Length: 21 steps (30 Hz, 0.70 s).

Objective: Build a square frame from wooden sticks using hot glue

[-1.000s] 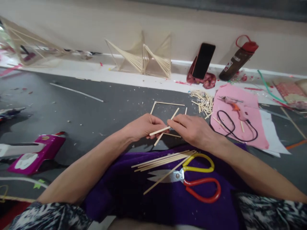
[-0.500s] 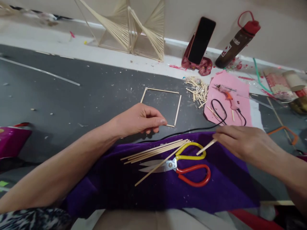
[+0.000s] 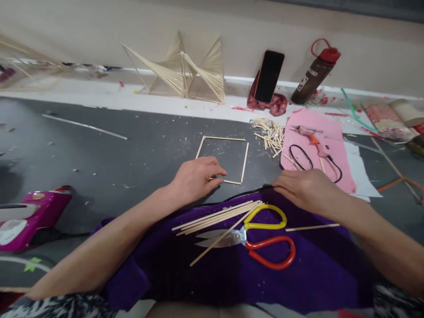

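Note:
Four thin wooden sticks form a square outline [image 3: 245,163] on the grey table, with a small gap at its upper right corner. My left hand [image 3: 197,179] rests over the lower left corner, thumb and forefinger apart beside the bottom stick. Part of that corner is hidden under the hand. To the right, my right hand [image 3: 303,187] hovers by the edge of the purple cloth [image 3: 298,274], fingers stretched leftward, fingertips blurred, nothing visible in them. Below it, a single wooden stick [image 3: 313,227] lies on the cloth. Scissors [image 3: 238,237] with yellow and red handles lie near several longer sticks [image 3: 218,216].
A glue gun [image 3: 316,141] lies on pink paper [image 3: 338,154], its black cord running past the cloth. Short stick pieces [image 3: 273,137] are piled beside it. Against the wall stand a stick model [image 3: 168,79], a phone [image 3: 270,77] and a bottle [image 3: 313,75].
My right hand has let go of the stick, which now lies on the cloth, and has moved left. My left thumb and forefinger have parted at the bottom stick. The view has tilted upward.

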Tool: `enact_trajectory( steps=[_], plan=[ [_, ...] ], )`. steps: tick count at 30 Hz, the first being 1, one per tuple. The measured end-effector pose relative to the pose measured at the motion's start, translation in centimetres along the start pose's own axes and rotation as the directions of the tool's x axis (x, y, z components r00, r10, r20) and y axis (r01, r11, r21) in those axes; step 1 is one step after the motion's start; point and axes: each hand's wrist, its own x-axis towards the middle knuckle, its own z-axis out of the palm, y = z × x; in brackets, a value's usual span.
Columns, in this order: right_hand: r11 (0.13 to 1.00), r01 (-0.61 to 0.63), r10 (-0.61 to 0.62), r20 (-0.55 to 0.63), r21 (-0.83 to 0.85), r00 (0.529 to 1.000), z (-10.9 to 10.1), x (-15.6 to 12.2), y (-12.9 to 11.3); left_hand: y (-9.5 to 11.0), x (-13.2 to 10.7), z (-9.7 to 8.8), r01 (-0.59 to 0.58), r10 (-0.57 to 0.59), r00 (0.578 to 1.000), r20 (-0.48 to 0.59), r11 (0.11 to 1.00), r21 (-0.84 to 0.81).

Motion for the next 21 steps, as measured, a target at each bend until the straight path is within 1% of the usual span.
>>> enact_trajectory(
  steps=[3, 5, 7, 10, 12, 14, 17, 21],
  plan=[
    [1.000, -0.013, 0.013, 0.005, 0.025, 1.000, 0.4, 3.8, 0.0, 0.5, -0.3, 0.8, -0.037, 0.035, 0.999, 0.028, 0.995, 0.092],
    [0.999, -0.018, 0.018, -0.004, 0.050, 1.000, 0.7, 5.3, 0.3, 1.0, -0.4, 1.2, -0.076, 0.067, 0.995, 0.069, 0.988, 0.137],
    [0.997, -0.024, 0.024, -0.008, 0.067, 1.000, 0.9, 6.3, 0.6, 1.4, -0.2, 1.4, -0.099, 0.086, 0.993, 0.084, 0.979, 0.177],
    [0.997, -0.030, 0.031, -0.002, 0.074, 1.000, 1.1, 7.3, 0.8, 1.3, 0.6, 0.7, -0.118, 0.104, 0.992, 0.074, 0.967, 0.224],
    [0.997, -0.019, 0.019, 0.008, 0.071, 1.000, 1.2, 7.7, 0.9, 0.9, 1.7, -0.1, -0.145, 0.124, 0.987, 0.099, 0.959, 0.245],
    [0.997, 0.010, -0.010, 0.002, 0.072, 1.000, 1.5, 8.0, 0.8, 0.1, 3.0, -1.1, -0.169, 0.131, 0.979, 0.158, 0.952, 0.257],
    [0.995, 0.060, -0.057, -0.034, 0.078, 0.998, 2.2, 8.1, 0.8, -1.1, 5.1, -2.0, -0.165, 0.097, 0.960, 0.263, 0.954, 0.249],
    [0.993, 0.084, -0.076, -0.093, 0.086, 0.993, 3.5, 8.1, 0.9, -1.6, 7.0, -1.9, -0.156, 0.059, 0.926, 0.374, 0.959, 0.235]
  ],
)
